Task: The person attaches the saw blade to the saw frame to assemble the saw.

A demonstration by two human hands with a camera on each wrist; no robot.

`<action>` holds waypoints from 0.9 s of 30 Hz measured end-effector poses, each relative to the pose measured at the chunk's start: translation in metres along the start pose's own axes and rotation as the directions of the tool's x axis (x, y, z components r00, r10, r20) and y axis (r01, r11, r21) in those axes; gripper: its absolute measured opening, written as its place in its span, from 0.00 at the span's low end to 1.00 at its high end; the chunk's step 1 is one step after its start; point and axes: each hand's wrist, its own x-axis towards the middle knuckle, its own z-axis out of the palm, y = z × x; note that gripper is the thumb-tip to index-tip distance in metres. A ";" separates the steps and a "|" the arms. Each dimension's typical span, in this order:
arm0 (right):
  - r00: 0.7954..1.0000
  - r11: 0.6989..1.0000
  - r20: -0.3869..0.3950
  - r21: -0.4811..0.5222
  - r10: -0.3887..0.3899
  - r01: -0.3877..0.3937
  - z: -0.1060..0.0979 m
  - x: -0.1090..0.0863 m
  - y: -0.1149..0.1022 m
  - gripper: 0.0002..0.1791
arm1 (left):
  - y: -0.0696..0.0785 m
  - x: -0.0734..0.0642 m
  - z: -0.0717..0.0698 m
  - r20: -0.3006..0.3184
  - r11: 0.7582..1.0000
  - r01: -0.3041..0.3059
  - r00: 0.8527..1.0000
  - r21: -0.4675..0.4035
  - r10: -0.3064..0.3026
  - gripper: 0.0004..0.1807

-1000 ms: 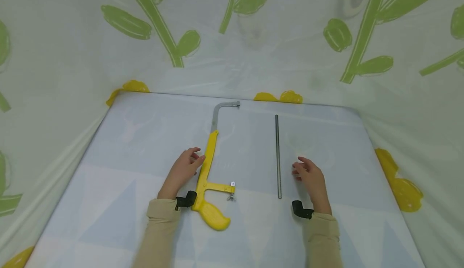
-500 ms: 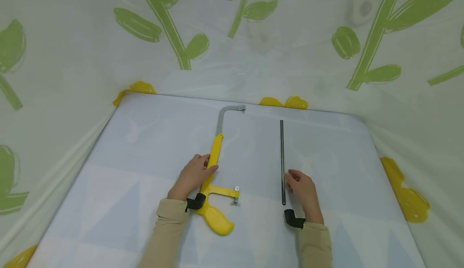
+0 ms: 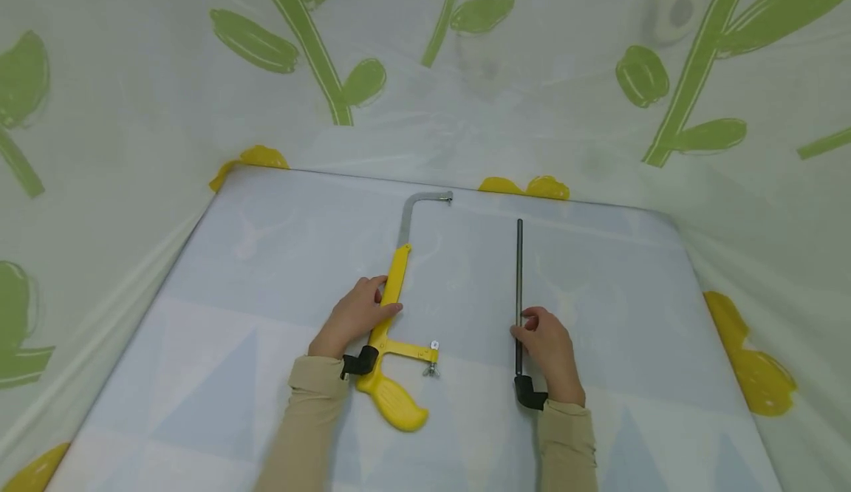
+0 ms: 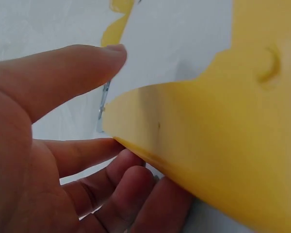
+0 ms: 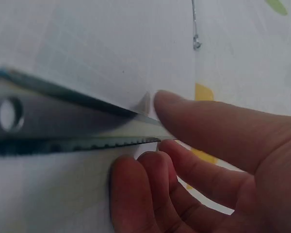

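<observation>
A hacksaw frame (image 3: 394, 285) with a yellow handle and a grey metal front lies on the table in the head view, with no blade between its two ends. My left hand (image 3: 355, 311) grips its yellow back bar, the thumb over the top and the fingers along the left edge. In the left wrist view those fingers (image 4: 131, 189) are curled against the bar's lower edge. To the right lies a hacksaw blade (image 3: 519, 270), thin and grey. My right hand (image 3: 548, 344) pinches its lower half between thumb and fingers. The right wrist view shows the blade's end hole and teeth (image 5: 111, 144).
A pale table (image 3: 219, 255) with blue triangle shapes carries both things. Behind and beside it hangs a white sheet (image 3: 552, 93) with green leaf prints. Near the frame's handle a wing nut (image 3: 431, 369) sits on the short yellow arm.
My left hand has moved from beside the frame to grip its bar. My right hand has moved left and down to the blade and now pinches it. The view has shifted slightly.
</observation>
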 end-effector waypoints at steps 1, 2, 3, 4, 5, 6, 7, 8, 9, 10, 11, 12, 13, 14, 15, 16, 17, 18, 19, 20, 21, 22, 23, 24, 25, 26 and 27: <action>1.000 1.000 -0.001 -0.014 -0.009 0.009 0.001 0.000 -0.001 0.20 | 0.000 0.000 -0.001 0.003 1.000 0.007 1.000 -0.004 -0.007 0.37; 1.000 1.000 -0.001 -0.023 -0.016 0.016 0.001 0.000 -0.003 0.20 | 0.001 0.000 -0.002 0.008 1.000 0.011 1.000 -0.008 -0.011 0.37; 1.000 0.999 -0.003 -0.031 -0.021 0.021 0.002 0.000 -0.003 0.20 | 0.001 0.000 -0.003 0.011 1.000 0.015 1.000 -0.009 -0.015 0.37; 1.000 0.999 -0.004 -0.033 -0.019 0.019 0.003 0.000 -0.004 0.20 | 0.001 0.000 -0.004 0.014 1.000 0.020 1.000 -0.008 -0.020 0.37; 1.000 0.999 -0.008 -0.042 -0.020 0.019 0.003 -0.001 -0.004 0.19 | 0.001 0.000 -0.004 0.017 1.000 0.022 1.000 -0.006 -0.022 0.37; 1.000 0.999 -0.012 -0.047 -0.020 0.019 0.003 -0.001 -0.004 0.19 | 0.002 0.000 -0.004 0.018 1.000 0.023 1.000 -0.004 -0.023 0.37; 1.000 0.998 -0.017 -0.052 -0.021 0.020 0.004 -0.001 -0.003 0.19 | 0.002 0.000 -0.005 0.018 1.000 0.022 1.000 -0.001 -0.022 0.37; 0.999 0.998 -0.025 -0.057 -0.022 0.021 0.004 -0.002 -0.003 0.19 | 0.002 0.000 -0.005 0.015 1.000 0.023 1.000 0.001 -0.023 0.37; 0.999 0.998 -0.033 -0.067 -0.022 0.020 0.003 -0.002 -0.003 0.18 | 0.002 0.001 -0.005 0.012 1.000 0.018 1.000 0.003 -0.018 0.37; 0.999 0.997 -0.042 -0.076 -0.022 0.019 0.004 -0.002 -0.002 0.18 | 0.003 0.001 -0.005 0.011 1.000 0.012 1.000 0.002 -0.012 0.37; 0.998 0.996 -0.052 -0.088 -0.022 0.017 0.004 -0.003 -0.002 0.18 | 0.003 0.001 -0.005 0.009 1.000 0.008 1.000 0.004 -0.008 0.37; 0.998 0.995 -0.060 -0.095 -0.020 0.014 0.004 -0.003 -0.002 0.18 | 0.003 0.002 -0.005 0.007 1.000 0.007 1.000 0.005 -0.007 0.37; 0.997 0.995 -0.069 -0.103 -0.020 0.013 0.003 -0.003 -0.003 0.18 | 0.003 0.003 -0.005 0.005 1.000 0.006 1.000 0.005 -0.006 0.37; 0.997 0.994 -0.078 -0.110 -0.018 0.009 0.003 -0.004 -0.003 0.17 | 0.003 0.003 -0.005 0.003 1.000 0.005 1.000 0.003 -0.005 0.37; 0.996 0.993 -0.088 -0.116 -0.011 0.001 0.003 -0.005 -0.003 0.17 | 0.003 0.004 -0.005 0.004 1.000 0.004 1.000 0.005 -0.004 0.37; 0.995 0.993 -0.101 -0.119 -0.008 -0.004 0.003 -0.005 -0.003 0.17 | 0.003 0.004 -0.005 0.006 1.000 0.005 1.000 0.005 -0.005 0.37; 0.993 0.992 -0.116 -0.123 -0.003 -0.011 0.003 -0.006 -0.003 0.17 | 0.003 0.004 -0.005 0.008 1.000 0.007 1.000 0.006 -0.007 0.37; 0.991 0.992 -0.132 -0.124 0.001 -0.017 0.003 -0.008 -0.002 0.17 | 0.003 0.005 -0.005 0.011 1.000 0.007 1.000 0.007 -0.008 0.37; 0.989 0.991 -0.147 -0.130 0.005 -0.025 0.003 -0.008 -0.001 0.17 | 0.003 0.005 -0.005 0.014 1.000 0.007 1.000 0.007 -0.007 0.37; 0.987 0.990 -0.161 -0.135 0.010 -0.032 0.003 -0.010 0.000 0.16 | 0.003 0.004 -0.005 0.017 1.000 0.008 1.000 0.007 -0.008 0.38; 0.985 0.989 -0.173 -0.140 0.015 -0.039 0.003 -0.010 0.001 0.16 | 0.004 0.004 -0.006 0.021 1.000 0.009 1.000 0.009 -0.009 0.38; 0.983 0.989 -0.182 -0.144 0.015 -0.042 0.003 -0.011 0.002 0.15 | 0.004 0.004 -0.006 0.024 1.000 0.011 1.000 0.008 -0.011 0.38; 0.982 0.988 -0.187 -0.149 0.017 -0.046 0.003 -0.011 0.004 0.14 | 0.004 0.004 -0.006 0.026 1.000 0.014 1.000 0.011 -0.015 0.38; 0.982 0.986 -0.190 -0.156 0.022 -0.052 0.003 -0.011 0.005 0.14 | 0.003 0.003 -0.007 0.023 1.000 0.015 1.000 0.011 -0.015 0.38; 0.981 0.985 -0.190 -0.162 0.026 -0.057 0.002 -0.011 0.006 0.13 | 0.003 0.003 -0.007 0.021 1.000 0.015 1.000 0.009 -0.015 0.38; 0.981 0.985 -0.190 -0.164 0.028 -0.060 0.001 -0.011 0.006 0.13 | 0.003 0.003 -0.007 0.019 1.000 0.010 1.000 0.006 -0.010 0.37; 0.982 0.984 -0.188 -0.169 0.031 -0.064 0.000 -0.011 0.007 0.12 | 0.002 0.003 -0.007 0.014 1.000 0.006 1.000 0.008 -0.006 0.37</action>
